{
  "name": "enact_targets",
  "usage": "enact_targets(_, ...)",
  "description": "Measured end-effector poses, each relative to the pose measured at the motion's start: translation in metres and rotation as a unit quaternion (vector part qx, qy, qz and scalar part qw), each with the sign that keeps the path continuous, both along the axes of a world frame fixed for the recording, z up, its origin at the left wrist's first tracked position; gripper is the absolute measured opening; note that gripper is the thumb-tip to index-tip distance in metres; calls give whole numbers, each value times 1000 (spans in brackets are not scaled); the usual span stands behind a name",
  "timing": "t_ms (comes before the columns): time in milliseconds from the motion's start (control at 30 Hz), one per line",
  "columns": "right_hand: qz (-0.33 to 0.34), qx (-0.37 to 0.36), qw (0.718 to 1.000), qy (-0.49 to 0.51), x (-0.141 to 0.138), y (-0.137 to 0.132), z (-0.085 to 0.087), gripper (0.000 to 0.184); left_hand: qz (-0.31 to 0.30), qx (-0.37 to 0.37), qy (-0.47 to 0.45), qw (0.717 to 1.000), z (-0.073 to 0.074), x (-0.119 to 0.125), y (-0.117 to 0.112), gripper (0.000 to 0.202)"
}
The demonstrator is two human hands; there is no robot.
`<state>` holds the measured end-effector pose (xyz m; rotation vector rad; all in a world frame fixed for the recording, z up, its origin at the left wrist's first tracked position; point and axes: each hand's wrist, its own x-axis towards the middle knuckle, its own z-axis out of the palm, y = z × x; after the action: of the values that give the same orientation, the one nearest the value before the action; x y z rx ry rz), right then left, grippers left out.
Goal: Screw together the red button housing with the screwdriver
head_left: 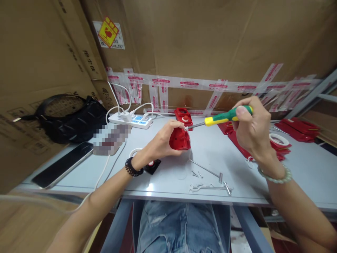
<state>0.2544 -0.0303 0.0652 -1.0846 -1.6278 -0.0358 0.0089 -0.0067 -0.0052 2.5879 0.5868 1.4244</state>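
My left hand (163, 140) is closed round a red plastic housing (179, 140), held just above the grey table (302, 168). My right hand (251, 130) grips a green and yellow screwdriver (223, 117). Its metal shaft points left, and the tip meets the top of the red housing by my left fingers. Loose screws (197, 173) and thin metal rods (207, 171) lie on the table just in front of the housing.
Another red housing (184, 116) sits behind. Flat red parts (297, 126) and a tape roll (279, 139) lie at the right. A white power strip (134, 121), a black bag (76, 121) and a phone (63, 165) are at the left. Cardboard walls surround the table.
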Motion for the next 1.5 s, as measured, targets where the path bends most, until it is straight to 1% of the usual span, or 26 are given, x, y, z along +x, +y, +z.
enact_targets(33, 39, -14, 999, 10, 1, 1, 1, 4, -3, -1, -1, 1000, 0, 0, 0, 68)
enact_targets(100, 116, -51, 992, 25, 4, 1, 3, 19, -6, -5, -1, 1000, 1, 1, -1, 68)
enact_targets(133, 139, -69, 988, 27, 4, 0, 4, 21, -7, -7, 0, 1000, 1, 1, -1, 67)
enact_targets(167, 145, -82, 986, 24, 5, 0, 5, 20, -5, -8, 0, 1000, 1, 1, -1, 67)
enact_targets(233, 129, -94, 987, 6, 4, -2, 7, 15, -1, -4, -2, 1000, 0, 0, 0, 68)
enact_targets(267, 112, -94, 989, -8, 4, -3, 7, 15, 2, -2, -3, 1000, 0, -1, 1, 68)
enact_targets(400, 23, -81, 996, -39, 4, -3, 4, 25, 14, -1, -2, 1000, -1, -2, 2, 69)
enact_targets(500, -43, -44, 997, -42, 4, 0, 2, 42, 19, 0, 9, 1000, 1, -2, 0, 69)
enact_targets(600, -72, -32, 996, -50, 6, 3, -1, 52, 21, 0, 16, 1000, 2, -1, -2, 67)
enact_targets(667, -86, -43, 994, -52, 8, 5, -2, 53, 21, -3, 20, 1000, 1, -1, -3, 65)
enact_targets(700, -82, -55, 994, -51, 10, 6, -3, 53, 20, -5, 22, 1000, 1, -1, -3, 65)
enact_targets(733, -67, -70, 994, -43, 11, 7, -4, 49, 20, -6, 23, 1000, 1, -1, -2, 65)
enact_targets(767, -37, -89, 995, -26, 13, 8, -4, 43, 19, -8, 23, 1000, 1, -1, -2, 66)
enact_targets(833, 54, -129, 990, 25, 15, 9, -4, 22, 18, -10, 21, 1000, 1, 0, -2, 67)
enact_targets(867, 98, -144, 983, 52, 16, 9, -4, 17, 18, -10, 20, 1000, 1, 0, -3, 67)
enact_targets(933, 161, -157, 971, 86, 16, 9, -2, 20, 20, -10, 17, 1000, 1, 1, -3, 68)
enact_targets(967, 180, -156, 967, 91, 15, 8, -1, 20, 21, -8, 14, 1000, 1, 1, -3, 68)
enact_targets(1033, 198, -144, 965, 91, 12, 6, 1, 21, 24, -3, 9, 1000, 1, 1, -3, 70)
enact_targets(1100, 193, -125, 968, 101, 9, 4, 1, 22, 25, -1, 6, 1000, 1, 1, -3, 70)
enact_targets(1133, 180, -111, 971, 108, 7, 3, 1, 22, 25, -2, 7, 1000, 0, 0, -2, 69)
enact_targets(1200, 137, -85, 980, 116, 4, 3, -2, 26, 26, -3, 11, 1000, 0, -1, -1, 68)
enact_targets(1267, 87, -72, 988, 103, 3, 3, -5, 37, 30, 2, 12, 999, 0, -3, 0, 67)
enact_targets(1367, 39, -78, 993, 74, 4, 5, -9, 50, 33, 5, 14, 999, 1, -4, 0, 66)
enact_targets(1500, 28, -102, 991, 79, 6, 7, -8, 57, 27, -1, 21, 999, 0, -4, 0, 67)
